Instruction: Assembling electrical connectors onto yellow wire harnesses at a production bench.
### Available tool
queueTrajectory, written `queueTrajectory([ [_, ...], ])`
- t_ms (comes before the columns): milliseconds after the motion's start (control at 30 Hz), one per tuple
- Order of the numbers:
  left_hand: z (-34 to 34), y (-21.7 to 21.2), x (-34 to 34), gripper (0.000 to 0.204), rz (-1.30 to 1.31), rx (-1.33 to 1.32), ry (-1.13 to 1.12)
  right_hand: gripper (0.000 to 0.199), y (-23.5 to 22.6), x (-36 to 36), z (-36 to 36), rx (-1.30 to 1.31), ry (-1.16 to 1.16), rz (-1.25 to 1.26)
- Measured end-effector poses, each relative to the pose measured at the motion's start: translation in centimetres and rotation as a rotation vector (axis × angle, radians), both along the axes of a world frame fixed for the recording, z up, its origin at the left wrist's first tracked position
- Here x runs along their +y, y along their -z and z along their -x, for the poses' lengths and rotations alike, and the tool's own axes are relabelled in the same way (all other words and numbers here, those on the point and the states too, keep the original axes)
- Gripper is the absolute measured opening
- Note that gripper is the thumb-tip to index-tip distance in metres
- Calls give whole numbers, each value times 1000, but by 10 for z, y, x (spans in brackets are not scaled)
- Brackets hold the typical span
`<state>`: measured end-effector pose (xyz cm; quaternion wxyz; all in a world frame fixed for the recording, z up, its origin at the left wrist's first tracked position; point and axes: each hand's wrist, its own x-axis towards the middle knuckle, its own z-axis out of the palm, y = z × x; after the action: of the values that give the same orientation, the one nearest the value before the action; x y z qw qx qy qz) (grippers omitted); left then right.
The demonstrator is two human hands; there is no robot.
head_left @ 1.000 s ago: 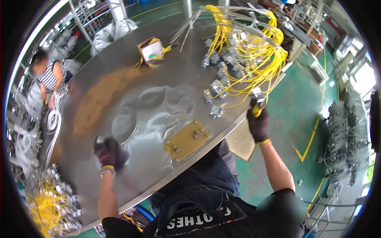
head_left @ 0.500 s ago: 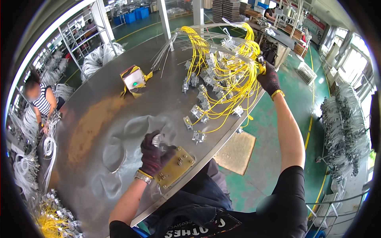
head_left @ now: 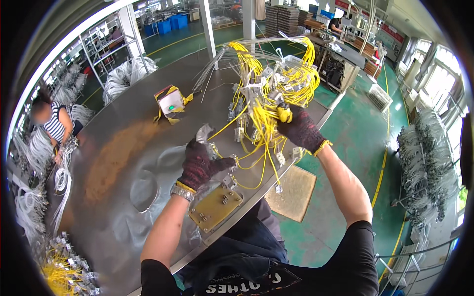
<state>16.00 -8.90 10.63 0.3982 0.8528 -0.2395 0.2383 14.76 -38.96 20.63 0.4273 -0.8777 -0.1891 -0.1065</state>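
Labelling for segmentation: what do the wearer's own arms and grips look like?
Short black sleeves, bare forearms. Left grip and right grip: mottled black and dark-red gloves with yellow cuffs. Left only: silvery band just behind the cuff. No markings I can make out on the sleeves.

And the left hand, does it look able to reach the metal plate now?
Probably yes. The left hand is close to the metal plate, whose top is mostly uncovered; only a connector by its far edge might be slightly in the way.
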Motion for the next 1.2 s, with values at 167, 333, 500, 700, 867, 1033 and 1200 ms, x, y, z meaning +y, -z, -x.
queueTrajectory([
  [167,15,-15,-29,113,-323,183,245,32,5,66,11,32,-65,-238],
  [333,38,-27,-30,69,144,184,202,30,-48,124,39,160,-105,-398],
  [500,46,-53,-8,61,119,-21,153,39,-57,120,23,49,-252,-253],
  [700,56,-53,27,47,434,377,178,51,-31,69,1,-431,161,267],
  [867,72,-65,5,35,552,465,408,59,35,-5,-44,-497,458,550],
  [1033,78,-54,11,78,438,569,373,55,25,-10,-65,-288,384,570],
  [1200,89,-39,21,78,526,555,261,56,-25,4,-85,-339,348,491],
])
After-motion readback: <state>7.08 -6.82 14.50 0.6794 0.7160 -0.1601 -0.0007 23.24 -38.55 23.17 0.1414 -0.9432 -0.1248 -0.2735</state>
